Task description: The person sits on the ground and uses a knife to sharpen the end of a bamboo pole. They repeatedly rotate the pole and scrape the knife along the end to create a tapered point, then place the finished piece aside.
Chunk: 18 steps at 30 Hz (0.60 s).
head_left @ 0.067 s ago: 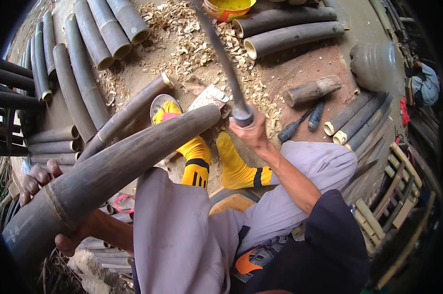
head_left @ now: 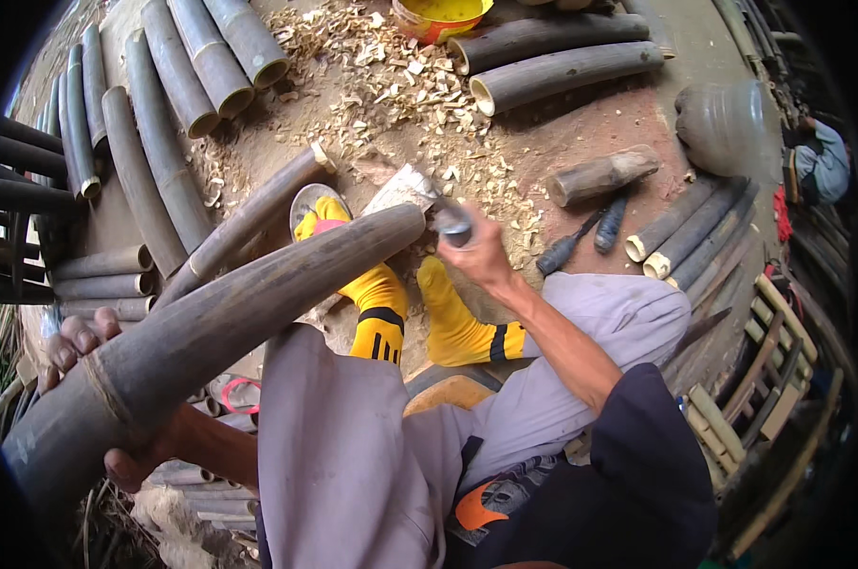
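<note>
Your left hand (head_left: 87,398) is gripping the bamboo pole (head_left: 230,322); your right hand (head_left: 476,251) is clasping the cleaver (head_left: 405,190) at its tip.

- No packages, labels, signs or screens showed anywhere in the view.
</note>
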{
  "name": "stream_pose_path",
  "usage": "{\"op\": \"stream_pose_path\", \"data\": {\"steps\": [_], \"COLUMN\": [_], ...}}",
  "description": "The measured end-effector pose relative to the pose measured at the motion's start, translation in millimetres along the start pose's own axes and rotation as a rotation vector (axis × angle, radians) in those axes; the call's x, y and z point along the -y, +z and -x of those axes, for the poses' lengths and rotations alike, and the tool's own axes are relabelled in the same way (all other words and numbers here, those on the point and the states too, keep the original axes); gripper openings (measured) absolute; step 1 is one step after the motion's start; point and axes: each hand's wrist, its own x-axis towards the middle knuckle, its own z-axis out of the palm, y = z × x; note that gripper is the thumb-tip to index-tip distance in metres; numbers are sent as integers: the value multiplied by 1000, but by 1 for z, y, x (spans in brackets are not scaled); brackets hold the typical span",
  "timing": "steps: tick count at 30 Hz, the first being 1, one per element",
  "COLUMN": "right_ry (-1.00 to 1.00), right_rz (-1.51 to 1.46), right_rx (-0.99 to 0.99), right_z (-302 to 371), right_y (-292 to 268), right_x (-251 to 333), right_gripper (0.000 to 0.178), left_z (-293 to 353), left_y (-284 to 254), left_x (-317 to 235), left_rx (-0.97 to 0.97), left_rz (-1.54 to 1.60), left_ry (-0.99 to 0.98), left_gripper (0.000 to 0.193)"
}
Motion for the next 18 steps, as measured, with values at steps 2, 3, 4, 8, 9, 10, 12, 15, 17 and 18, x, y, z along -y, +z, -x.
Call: {"op": "stream_pose_path", "data": {"steps": [2,3,4,8,9,10,12,15,17,18], "right_ry": [62,81,102,6,-56,-92,-144,72,68,45], "right_rz": [23,80,124,-12,-79,-48,-135,126,183,136], "right_rx": [36,46,83,-6,-62,-102,-149,26,47,33], "right_z": [-11,-11,-6,-1,5,5,5,4,2,2], "right_y": [-6,-10,-10,-20,-22,-28,-17,9,4,1], "right_x": [-3,-7,-6,31,50,65,55,-1,2,4], "right_gripper": [39,39,39,33,31,26,25,26,27,26], "left_z": [1,-2,-3,-2,1,-1,3,5,7,5], "left_y": [21,32,45,26,19,15,12,23,27,30], "left_x": [-3,-1,-4,-3,-6,-8,-6,0,-2,-2], "left_rx": [-188,-242,-304,-479,-512,-431,-463,-432,-438,-454], "left_rz": [-187,-163,-168,-173,-233,-166,-178,-160,-162,-157], "left_ry": [-77,-84,-97,-47,-38,-59,-17,-23,-3,18], "left_gripper": [77,75,74,64,64,59,58,57,57,58]}}
